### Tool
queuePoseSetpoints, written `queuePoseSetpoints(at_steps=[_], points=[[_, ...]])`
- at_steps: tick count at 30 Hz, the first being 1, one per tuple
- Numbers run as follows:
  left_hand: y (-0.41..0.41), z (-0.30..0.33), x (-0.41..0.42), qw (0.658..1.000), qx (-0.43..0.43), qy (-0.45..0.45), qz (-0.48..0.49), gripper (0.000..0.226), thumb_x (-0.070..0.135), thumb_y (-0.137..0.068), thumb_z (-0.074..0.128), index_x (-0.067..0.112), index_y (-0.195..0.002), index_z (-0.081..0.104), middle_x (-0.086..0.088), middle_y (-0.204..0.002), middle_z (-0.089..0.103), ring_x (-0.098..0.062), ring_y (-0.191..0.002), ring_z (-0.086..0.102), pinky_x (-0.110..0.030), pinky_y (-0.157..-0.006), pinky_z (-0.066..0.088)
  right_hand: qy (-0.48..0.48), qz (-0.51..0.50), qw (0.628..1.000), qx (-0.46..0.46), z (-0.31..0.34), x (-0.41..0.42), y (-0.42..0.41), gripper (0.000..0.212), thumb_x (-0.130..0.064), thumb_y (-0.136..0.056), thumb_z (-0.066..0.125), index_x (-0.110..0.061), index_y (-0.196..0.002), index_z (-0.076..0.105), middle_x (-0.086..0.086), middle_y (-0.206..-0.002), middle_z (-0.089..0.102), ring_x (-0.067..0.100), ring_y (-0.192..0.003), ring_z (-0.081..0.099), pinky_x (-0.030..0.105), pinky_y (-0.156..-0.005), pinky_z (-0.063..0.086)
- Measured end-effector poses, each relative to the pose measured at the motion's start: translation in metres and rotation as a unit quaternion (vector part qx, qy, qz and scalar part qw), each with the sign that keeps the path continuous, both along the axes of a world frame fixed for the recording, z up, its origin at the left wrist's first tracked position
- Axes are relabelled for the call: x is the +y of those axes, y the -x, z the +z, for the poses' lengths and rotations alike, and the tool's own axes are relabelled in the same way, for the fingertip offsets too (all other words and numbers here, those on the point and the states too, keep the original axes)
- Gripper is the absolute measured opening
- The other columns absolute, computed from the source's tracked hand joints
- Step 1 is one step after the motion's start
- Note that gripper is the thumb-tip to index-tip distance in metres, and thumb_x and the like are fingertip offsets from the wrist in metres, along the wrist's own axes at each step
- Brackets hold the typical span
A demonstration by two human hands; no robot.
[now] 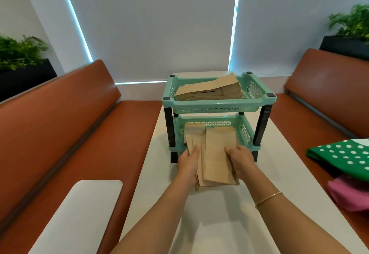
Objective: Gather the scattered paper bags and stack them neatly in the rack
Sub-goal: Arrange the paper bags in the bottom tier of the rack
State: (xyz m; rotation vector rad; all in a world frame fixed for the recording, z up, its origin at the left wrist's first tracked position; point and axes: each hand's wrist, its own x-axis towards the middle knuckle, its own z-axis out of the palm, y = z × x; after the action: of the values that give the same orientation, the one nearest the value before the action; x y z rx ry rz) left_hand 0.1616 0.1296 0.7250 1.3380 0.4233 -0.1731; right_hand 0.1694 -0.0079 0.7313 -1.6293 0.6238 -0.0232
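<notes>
A mint-green two-tier rack (219, 108) with black legs stands on the white table (229, 223). Its top tray holds a thick stack of brown paper bags (211, 90). A second bundle of brown paper bags (214, 158) lies flat, its far end inside the lower tray and its near end sticking out over the table. My left hand (188, 162) grips the bundle's left edge, thumb on top. My right hand (240, 159) grips its right edge. The bags in the bundle are slightly fanned at the left.
Brown leather benches (65, 134) flank the table. A green polka-dot bag (345, 157) and a pink bag (349, 196) lie on the right bench. A white tabletop (79, 213) sits at lower left. Planters stand behind both benches.
</notes>
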Motion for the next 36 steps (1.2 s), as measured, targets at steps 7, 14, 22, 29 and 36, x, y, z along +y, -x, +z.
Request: queuePoseSetpoints(at_steps=[7, 14, 22, 29, 36], points=[[-0.02, 0.006, -0.001, 0.996, -0.007, -0.072, 0.052, 0.026, 0.028, -0.095, 0.054, 0.011, -0.112, 0.062, -0.007, -0.106, 0.066, -0.027, -0.103, 0.061, -0.043, -0.097, 0.049, 0.056, -0.04, 0.998, 0.001, 0.01, -0.023, -0.027, 0.034, -0.013, -0.095, 0.045, -0.003, -0.128, 0.048, 0.018, -0.124, 0.055, 0.035, -0.113, 0.052, 0.038, -0.087, 0.045], [-0.055, 0.018, -0.007, 0.984, 0.013, -0.175, 0.028, 0.037, 0.026, -0.101, 0.037, 0.008, -0.133, 0.044, -0.01, -0.112, 0.055, -0.02, -0.089, 0.051, -0.032, -0.076, 0.042, 0.26, 0.01, 0.965, 0.003, 0.029, -0.045, -0.082, 0.035, -0.002, -0.089, 0.05, 0.003, -0.124, 0.048, 0.023, -0.127, 0.05, 0.037, -0.118, 0.049, 0.038, -0.093, 0.042], [-0.092, 0.017, -0.013, 0.975, 0.049, -0.217, 0.016, 0.043, 0.027, -0.103, 0.032, 0.01, -0.143, 0.033, -0.016, -0.134, 0.049, -0.032, -0.121, 0.05, -0.037, -0.097, 0.043, 0.342, 0.027, 0.938, -0.048, 0.01, -0.054, -0.146, 0.044, -0.008, -0.094, 0.023, 0.008, -0.115, 0.057, 0.027, -0.12, 0.059, 0.037, -0.114, 0.054, 0.037, -0.094, 0.04], [-0.115, 0.008, -0.014, 0.974, 0.011, -0.224, 0.041, 0.04, 0.028, -0.103, 0.029, 0.009, -0.132, 0.048, -0.012, -0.119, 0.057, -0.028, -0.109, 0.054, -0.033, -0.091, 0.042, 0.382, 0.09, 0.919, 0.038, -0.009, -0.054, -0.159, 0.032, -0.003, -0.098, 0.038, 0.004, -0.126, 0.051, 0.017, -0.134, 0.05, 0.028, -0.127, 0.046, 0.03, -0.104, 0.036], [-0.122, -0.003, -0.017, 0.972, -0.006, -0.231, 0.035, 0.042, 0.024, -0.102, 0.033, 0.017, -0.143, 0.039, -0.007, -0.143, 0.046, -0.028, -0.129, 0.045, -0.036, -0.107, 0.037, 0.397, 0.116, 0.907, 0.082, -0.036, -0.052, -0.162, 0.031, -0.001, -0.096, 0.038, 0.006, -0.12, 0.055, 0.019, -0.127, 0.056, 0.031, -0.119, 0.054, 0.031, -0.096, 0.044]])
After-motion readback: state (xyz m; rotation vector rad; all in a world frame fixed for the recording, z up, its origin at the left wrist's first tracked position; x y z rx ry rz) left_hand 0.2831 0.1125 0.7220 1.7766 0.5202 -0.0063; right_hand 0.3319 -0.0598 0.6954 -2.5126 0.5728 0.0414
